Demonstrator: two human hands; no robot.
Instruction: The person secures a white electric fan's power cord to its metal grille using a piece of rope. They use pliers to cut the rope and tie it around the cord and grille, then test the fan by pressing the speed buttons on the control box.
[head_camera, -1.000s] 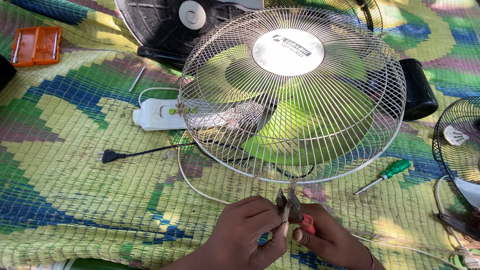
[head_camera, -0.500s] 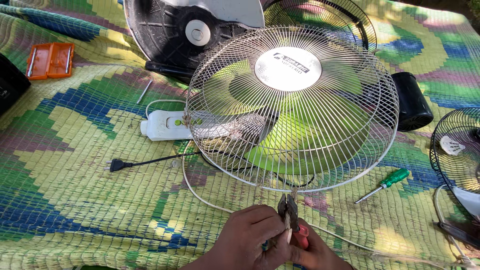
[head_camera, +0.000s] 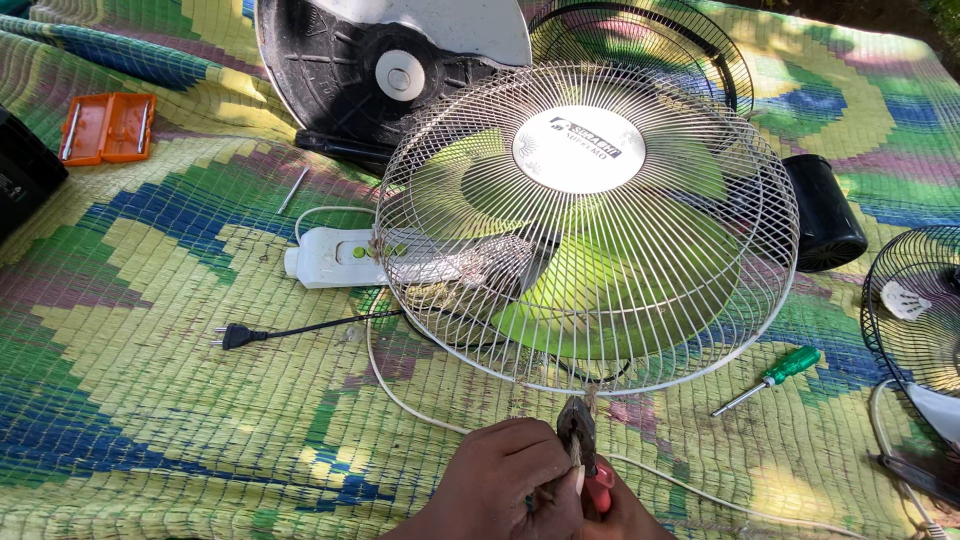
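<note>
Head view: both hands, left hand (head_camera: 505, 480) and right hand (head_camera: 615, 515), grip pliers (head_camera: 577, 432) at fan guard (head_camera: 590, 225) rim; fan now nearer, pliers unmoved; screwdriver (head_camera: 770, 378) on mat (head_camera: 150, 400).

A single head-worn camera looks steeply down and forward onto a woven mat (head_camera: 150, 400), near enough that the fan (head_camera: 585, 225) fills the middle of the frame. The hands (head_camera: 530, 490) enter at 6 o'clock, cut off by the lower edge. The far mat edge runs toward 1 o'clock, an orange case (head_camera: 105, 128) sits at 10 o'clock, and a second grille (head_camera: 915, 310) is cropped at 3 o'clock.
</note>
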